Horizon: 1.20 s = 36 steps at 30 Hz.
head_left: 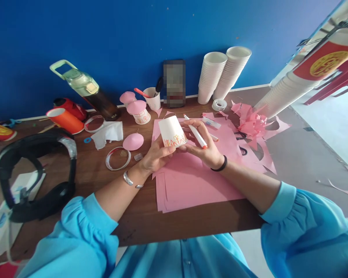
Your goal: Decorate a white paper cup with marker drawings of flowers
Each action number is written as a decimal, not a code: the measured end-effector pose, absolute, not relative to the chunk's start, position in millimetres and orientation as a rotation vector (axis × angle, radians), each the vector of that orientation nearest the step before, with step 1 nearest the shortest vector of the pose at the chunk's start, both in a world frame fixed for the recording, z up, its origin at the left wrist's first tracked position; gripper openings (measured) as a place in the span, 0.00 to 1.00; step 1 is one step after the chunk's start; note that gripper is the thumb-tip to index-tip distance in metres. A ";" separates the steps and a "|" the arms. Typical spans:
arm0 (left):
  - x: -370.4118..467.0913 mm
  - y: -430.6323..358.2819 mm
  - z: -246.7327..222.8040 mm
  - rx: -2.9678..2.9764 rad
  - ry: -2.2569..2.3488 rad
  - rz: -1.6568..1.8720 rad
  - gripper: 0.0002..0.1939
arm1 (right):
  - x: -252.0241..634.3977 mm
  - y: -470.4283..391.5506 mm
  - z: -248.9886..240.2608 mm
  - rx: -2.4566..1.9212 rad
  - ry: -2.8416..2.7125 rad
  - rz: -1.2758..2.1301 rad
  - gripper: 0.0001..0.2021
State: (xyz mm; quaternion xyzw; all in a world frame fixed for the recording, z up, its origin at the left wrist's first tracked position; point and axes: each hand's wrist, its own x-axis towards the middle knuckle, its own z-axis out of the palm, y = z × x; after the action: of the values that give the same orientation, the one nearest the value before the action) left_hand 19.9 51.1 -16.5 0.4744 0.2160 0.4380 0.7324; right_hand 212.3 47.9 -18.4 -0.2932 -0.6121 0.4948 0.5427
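A white paper cup (171,130), upside down and slightly tilted, is held above pink paper sheets (197,181). Orange and yellow flower-like drawings run along its lower band. My left hand (160,154) is closed on the cup's lower left edge. My right hand (204,148) supports the cup's right side with its fingertips and also holds a white marker (195,131) with orange ends, slanting across the fingers. Behind to the left stand decorated cups with pink paper cone tops (136,107). A loose pink cone (133,142) lies left of my left hand.
Stacked white cups (211,77) stand by the blue wall, near a tape roll (219,104). Pink scraps (252,119) and scissors (243,150) lie right. Leftward are a bottle (89,88), tape rings (118,158) and a black padded headset (34,177).
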 end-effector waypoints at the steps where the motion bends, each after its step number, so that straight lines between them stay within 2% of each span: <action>1: 20.0 51.3 -17.1 1.048 0.486 0.971 0.27 | 211.8 47.0 -17.6 -0.720 -1.453 1.164 0.34; 4: 19.0 51.4 -16.8 1.039 0.513 0.962 0.27 | 210.6 44.2 -15.3 -0.750 -1.460 1.140 0.34; 7: 15.3 50.7 -11.8 0.948 0.489 0.905 0.27 | 210.3 42.9 -13.4 -0.694 -1.396 1.189 0.29; 11: 7.7 50.0 -2.2 0.748 0.449 0.816 0.38 | 211.4 44.8 -13.7 -0.724 -1.285 1.200 0.21; 16: 0.7 50.2 4.2 0.645 0.438 0.743 0.44 | 213.2 49.2 -16.7 -0.787 -1.274 1.150 0.22; 20: 1.6 49.8 2.1 0.688 0.406 0.734 0.44 | 213.1 48.5 -15.3 -0.782 -1.282 1.170 0.23; 26: 15.4 50.7 -8.4 1.043 0.549 0.907 0.36 | 211.6 49.7 -19.8 -0.766 -1.287 1.172 0.24; 31: 19.9 53.1 -17.0 1.113 0.636 0.981 0.36 | 217.9 55.0 -20.7 -0.864 -1.307 1.034 0.21; 36: 19.8 51.6 -21.4 1.093 0.723 0.961 0.37 | 226.7 57.5 -11.1 -0.925 -1.278 0.881 0.22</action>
State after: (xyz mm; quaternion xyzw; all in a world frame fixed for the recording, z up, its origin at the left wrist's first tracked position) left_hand 19.8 51.6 -21.4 0.4884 0.3231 0.4295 0.6874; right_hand 226.7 57.5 -11.1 -0.4020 -0.5554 0.3832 0.6190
